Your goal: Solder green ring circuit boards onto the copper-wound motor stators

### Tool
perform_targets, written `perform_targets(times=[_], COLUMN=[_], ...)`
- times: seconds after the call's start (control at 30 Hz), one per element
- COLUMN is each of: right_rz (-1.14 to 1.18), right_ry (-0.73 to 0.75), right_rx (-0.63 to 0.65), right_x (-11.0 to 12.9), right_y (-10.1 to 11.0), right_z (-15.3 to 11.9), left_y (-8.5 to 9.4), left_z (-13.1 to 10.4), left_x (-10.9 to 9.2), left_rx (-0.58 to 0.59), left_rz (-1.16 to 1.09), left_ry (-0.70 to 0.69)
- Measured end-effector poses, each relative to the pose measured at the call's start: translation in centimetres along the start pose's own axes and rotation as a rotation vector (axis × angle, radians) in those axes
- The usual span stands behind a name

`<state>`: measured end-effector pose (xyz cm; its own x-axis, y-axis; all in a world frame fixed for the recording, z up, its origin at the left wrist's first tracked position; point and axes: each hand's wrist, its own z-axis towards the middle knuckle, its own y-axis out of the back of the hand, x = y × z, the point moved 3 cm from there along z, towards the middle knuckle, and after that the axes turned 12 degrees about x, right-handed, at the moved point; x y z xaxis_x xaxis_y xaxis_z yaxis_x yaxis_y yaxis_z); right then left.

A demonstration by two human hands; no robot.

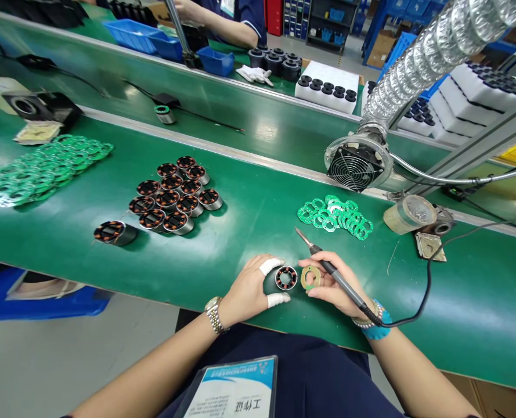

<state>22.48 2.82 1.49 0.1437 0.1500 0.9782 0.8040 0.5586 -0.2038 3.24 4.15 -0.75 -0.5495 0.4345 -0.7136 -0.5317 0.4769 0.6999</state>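
Left hand (251, 287) at near edge of green bench mat (249, 215), thumb and forefinger in white finger cots, closed on a small motor stator (286, 277) with copper windings, bore facing up. Stator sits just above the mat, between the two hands.

Right hand (334, 284) gripping a soldering iron (334, 276) pen-fashion along the palm, tip pointing up-left and away, clear of the work. Same hand's fingertips pinching a ring-shaped circuit board (310, 277), pale face toward camera, just beside the stator; touching or not, cannot tell. Iron's black cable (423, 290) looping right off the wrist across the mat. Metal watch on left wrist, blue band on right.

Beyond the hands: loose pile of green ring boards (334, 213) on mat. Left of centre: cluster of wound stators (174, 194) standing upright, one lone stator (115, 232) lying on its side just beside the cluster. Far left: larger spread of green rings (44, 168).

Right rear: fume-extraction fan (357, 164) on ribbed foil duct (432, 52), grille facing the work area. Roll of tape (409, 213) near the fan base.

Far side of the conveyor: another person's forearm (223, 26), blue bins (148, 36), white foam trays (327, 87) carrying black parts.
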Motion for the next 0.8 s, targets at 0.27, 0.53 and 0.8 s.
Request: perform_targets(times=[0.27,0.53,0.8], right_rz=[-0.195,-1.018,-0.901], right_ry=[-0.007,0.114,0.109], right_rx=[-0.175,-0.016,0.102], right_x=[0.1,1.2,1.8], right_y=[0.5,-2.8,-2.5], right_z=[1.1,3.0,3.3], left_y=[-0.1,-0.8,-0.8], left_z=[0.4,-0.3,-0.4], left_x=[-0.5,-0.1,-0.2], left_rx=[-0.052,-0.144,-0.152], left_rz=[-0.006,-0.055,-0.082], left_ry=[-0.003,0.094,0.118])
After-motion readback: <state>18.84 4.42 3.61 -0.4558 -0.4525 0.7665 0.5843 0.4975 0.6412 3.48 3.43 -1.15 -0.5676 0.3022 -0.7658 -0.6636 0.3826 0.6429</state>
